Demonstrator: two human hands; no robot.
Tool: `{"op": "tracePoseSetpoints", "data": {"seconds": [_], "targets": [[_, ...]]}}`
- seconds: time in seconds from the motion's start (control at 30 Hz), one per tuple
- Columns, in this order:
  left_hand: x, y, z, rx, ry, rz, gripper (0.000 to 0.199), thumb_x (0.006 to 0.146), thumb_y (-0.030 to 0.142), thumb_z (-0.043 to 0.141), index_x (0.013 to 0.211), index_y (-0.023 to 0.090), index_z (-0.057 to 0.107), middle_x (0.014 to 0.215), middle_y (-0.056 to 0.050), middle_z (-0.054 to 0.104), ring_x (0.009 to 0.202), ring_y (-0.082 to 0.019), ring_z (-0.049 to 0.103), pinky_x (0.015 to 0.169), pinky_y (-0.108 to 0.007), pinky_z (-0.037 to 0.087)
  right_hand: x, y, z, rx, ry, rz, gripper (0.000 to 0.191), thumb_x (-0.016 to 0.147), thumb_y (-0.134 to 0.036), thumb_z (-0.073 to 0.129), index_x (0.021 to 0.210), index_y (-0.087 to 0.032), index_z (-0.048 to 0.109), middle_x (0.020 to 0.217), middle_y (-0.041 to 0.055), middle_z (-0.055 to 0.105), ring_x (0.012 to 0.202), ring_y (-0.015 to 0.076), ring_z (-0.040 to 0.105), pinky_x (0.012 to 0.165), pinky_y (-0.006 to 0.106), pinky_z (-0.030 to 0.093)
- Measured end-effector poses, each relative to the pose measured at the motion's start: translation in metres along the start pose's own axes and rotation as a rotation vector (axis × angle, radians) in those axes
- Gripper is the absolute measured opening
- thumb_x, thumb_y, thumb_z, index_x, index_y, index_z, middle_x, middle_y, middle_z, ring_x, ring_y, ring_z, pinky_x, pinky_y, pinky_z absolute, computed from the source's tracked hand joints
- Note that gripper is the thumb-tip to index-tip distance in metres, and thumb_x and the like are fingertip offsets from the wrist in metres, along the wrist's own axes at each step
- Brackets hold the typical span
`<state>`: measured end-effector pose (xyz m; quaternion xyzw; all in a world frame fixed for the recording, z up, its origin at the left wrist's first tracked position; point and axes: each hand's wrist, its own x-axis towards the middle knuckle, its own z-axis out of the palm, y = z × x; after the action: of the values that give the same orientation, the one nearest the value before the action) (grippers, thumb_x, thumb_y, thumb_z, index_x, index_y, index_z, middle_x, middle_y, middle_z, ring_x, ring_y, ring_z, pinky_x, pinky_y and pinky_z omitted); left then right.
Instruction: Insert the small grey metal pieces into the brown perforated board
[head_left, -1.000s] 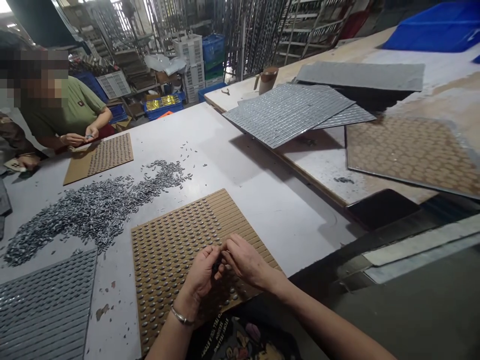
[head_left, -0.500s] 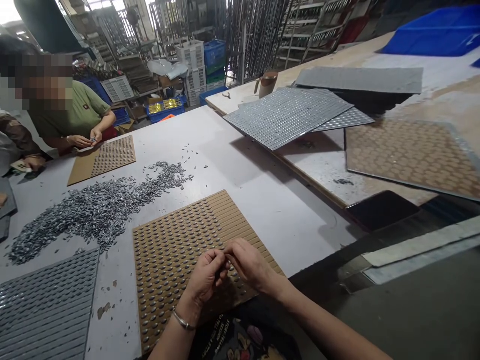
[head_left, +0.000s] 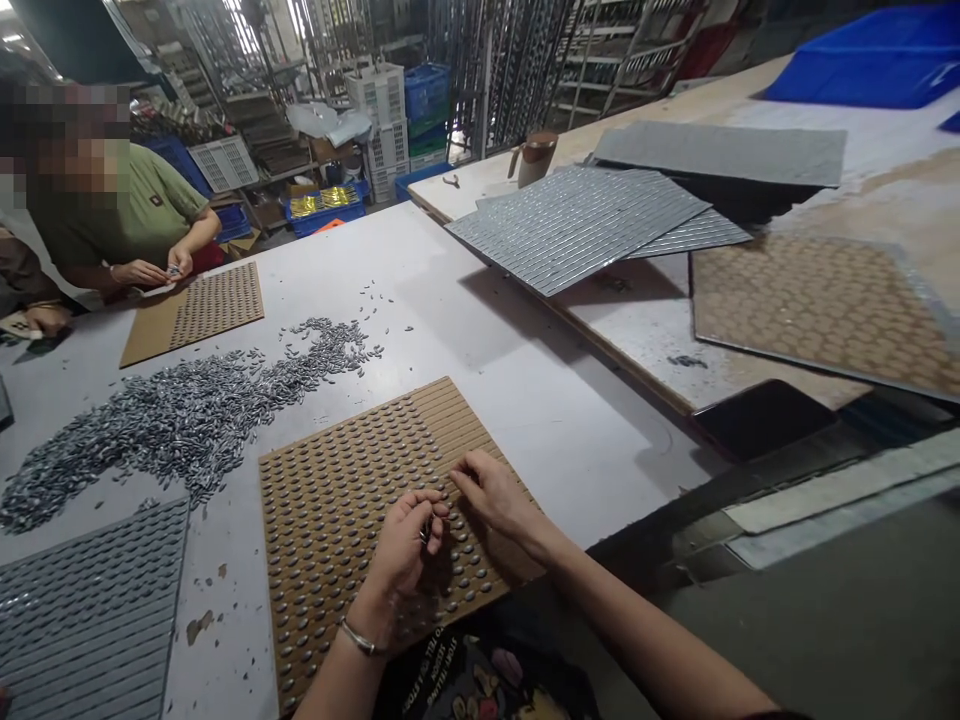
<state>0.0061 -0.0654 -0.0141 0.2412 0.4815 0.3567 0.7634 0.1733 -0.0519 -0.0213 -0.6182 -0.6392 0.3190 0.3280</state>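
A brown ridged board (head_left: 360,440) lies in front of me, with rows of small dark oval pieces over most of it and bare grooves at its upper right. Above its middle, my left hand (head_left: 415,530) is curled around a few small dark pieces. My right hand (head_left: 487,490) reaches over the board to the right, thumb and forefinger pinched low over the edge of the rows; whatever is between the fingertips is too small to make out. Left of the board spreads a heap of loose oval pieces (head_left: 187,420).
A grey ridged board (head_left: 97,610) lies at lower left. Across the table a person (head_left: 157,200) works at another brown board (head_left: 217,310). Grey sheets (head_left: 585,225), a mug (head_left: 536,160), a patterned panel (head_left: 817,310) and a dark phone-like slab (head_left: 765,418) are at right.
My right hand has parted from my left hand and come down toward the board. My left hand has turned slightly, showing the pieces in it. The whole view has shifted a little.
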Motion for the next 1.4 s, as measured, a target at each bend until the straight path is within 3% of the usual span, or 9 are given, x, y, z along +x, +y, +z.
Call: {"op": "tracePoseSetpoints", "data": {"seconds": [0.27, 0.47, 0.57, 0.67, 0.8, 0.93, 1.03, 1.23, 1.4], "targets": [[0.0, 0.001, -0.013, -0.041, -0.01, 0.036, 0.032, 0.074, 0.036, 0.07, 0.091, 0.017, 0.051, 0.073, -0.004, 0.066, 0.049, -0.008, 0.049, 0.036, -0.015, 0.028, 0.025, 0.012, 0.027, -0.279, 0.047, 0.088, 0.018, 0.09, -0.024, 0.05, 0.076, -0.019, 0.06, 0.081, 0.0045, 0.064, 0.074, 0.0158, 0.055, 0.067, 0.027, 0.036], [0.001, 0.006, -0.01, -0.079, -0.017, 0.04, 0.039, 0.078, 0.045, 0.068, 0.095, 0.011, 0.06, 0.073, -0.004, 0.064, 0.05, -0.007, 0.05, 0.037, -0.015, 0.032, 0.035, 0.015, 0.023, -0.312, -0.039, 0.147, 0.017, 0.085, -0.021, 0.052, 0.071, -0.019, 0.06, 0.074, 0.0043, 0.064, 0.068, 0.016, 0.054, 0.061, 0.027, 0.032], [-0.001, 0.009, -0.005, -0.07, -0.019, 0.051, 0.052, 0.08, 0.057, 0.06, 0.102, 0.01, 0.061, 0.072, -0.006, 0.064, 0.048, -0.008, 0.051, 0.036, -0.016, 0.033, 0.035, 0.011, 0.017, -0.247, -0.005, 0.142, 0.007, 0.084, -0.019, 0.055, 0.083, -0.017, 0.062, 0.076, 0.004, 0.064, 0.07, 0.0161, 0.055, 0.063, 0.026, 0.035], [-0.002, 0.008, -0.003, -0.032, -0.051, 0.057, 0.063, 0.081, 0.065, 0.052, 0.111, 0.01, 0.06, 0.071, -0.006, 0.065, 0.045, -0.009, 0.05, 0.034, -0.017, 0.03, 0.022, -0.002, 0.006, -0.086, 0.01, 0.04, 0.009, 0.087, -0.02, 0.055, 0.092, -0.017, 0.062, 0.078, 0.002, 0.063, 0.071, 0.0149, 0.056, 0.064, 0.025, 0.038], [0.0, -0.002, -0.002, 0.056, -0.053, 0.073, 0.062, 0.083, 0.066, 0.048, 0.104, 0.01, 0.063, 0.058, -0.002, 0.059, 0.039, -0.008, 0.046, 0.033, -0.017, 0.027, -0.006, -0.028, -0.005, 0.028, -0.129, -0.28, 0.014, 0.092, -0.023, 0.053, 0.095, -0.021, 0.067, 0.086, 0.0033, 0.063, 0.08, 0.0149, 0.058, 0.072, 0.025, 0.043], [0.0, -0.01, 0.004, 0.106, -0.013, 0.024, 0.056, 0.082, 0.064, 0.051, 0.103, 0.014, 0.063, 0.068, -0.002, 0.062, 0.045, -0.008, 0.05, 0.038, -0.017, 0.035, -0.02, -0.037, -0.006, -0.042, -0.179, -0.357, 0.013, 0.091, -0.02, 0.054, 0.099, -0.022, 0.065, 0.088, 0.004, 0.062, 0.085, 0.0169, 0.057, 0.076, 0.027, 0.044], [-0.004, -0.011, 0.007, 0.094, -0.02, 0.02, 0.048, 0.082, 0.06, 0.055, 0.101, 0.017, 0.061, 0.075, -0.001, 0.062, 0.049, -0.006, 0.051, 0.043, -0.017, 0.039, -0.022, -0.03, -0.006, -0.011, -0.14, -0.285, 0.011, 0.091, -0.02, 0.054, 0.085, -0.019, 0.062, 0.082, 0.0033, 0.061, 0.078, 0.016, 0.056, 0.07, 0.027, 0.044], [-0.006, -0.007, 0.0, 0.145, -0.145, -0.029, 0.037, 0.08, 0.051, 0.064, 0.081, 0.018, 0.048, 0.065, 0.003, 0.056, 0.042, -0.004, 0.041, 0.036, -0.015, 0.018, -0.028, -0.012, -0.008, 0.148, -0.102, -0.12, 0.012, 0.089, -0.025, 0.056, 0.082, -0.019, 0.062, 0.08, 0.0022, 0.064, 0.075, 0.0148, 0.057, 0.067, 0.026, 0.042], [0.001, -0.008, -0.001, 0.213, -0.083, 0.025, 0.035, 0.076, 0.047, 0.068, 0.083, 0.017, 0.052, 0.063, 0.003, 0.055, 0.042, -0.003, 0.038, 0.036, -0.015, 0.02, -0.016, -0.005, -0.006, 0.201, -0.172, 0.068, 0.019, 0.088, -0.031, 0.055, 0.077, -0.017, 0.063, 0.072, 0.0011, 0.065, 0.066, 0.0139, 0.057, 0.061, 0.024, 0.042]]}}
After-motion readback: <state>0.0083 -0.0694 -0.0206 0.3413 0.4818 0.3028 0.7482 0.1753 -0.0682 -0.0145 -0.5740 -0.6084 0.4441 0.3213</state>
